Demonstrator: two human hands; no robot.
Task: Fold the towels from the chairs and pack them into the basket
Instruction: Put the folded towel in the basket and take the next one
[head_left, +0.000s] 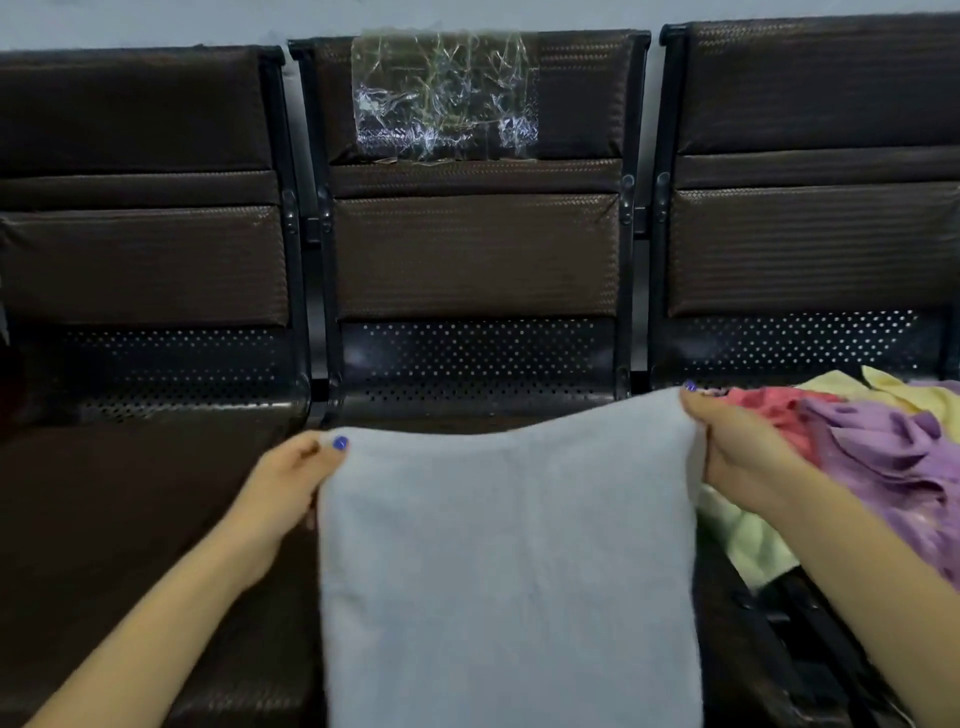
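Observation:
A pale grey towel (509, 561) hangs spread out in front of the middle chair's seat, held by its two top corners. My left hand (291, 483) pinches the top left corner and my right hand (727, 447) pinches the top right corner. The towel's top edge sags slightly between the hands. On the right chair lies a heap of loose towels: a purple one (893, 462), a pink one (774, 410), a yellow one (904, 389) and a pale green one (748, 540). No basket is in view.
Three dark brown padded chairs stand in a row against a pale wall, with black metal frames (636, 223) between them. Crumpled clear tape (444, 93) sticks to the middle chair's backrest. The left chair's seat (119, 493) is bare.

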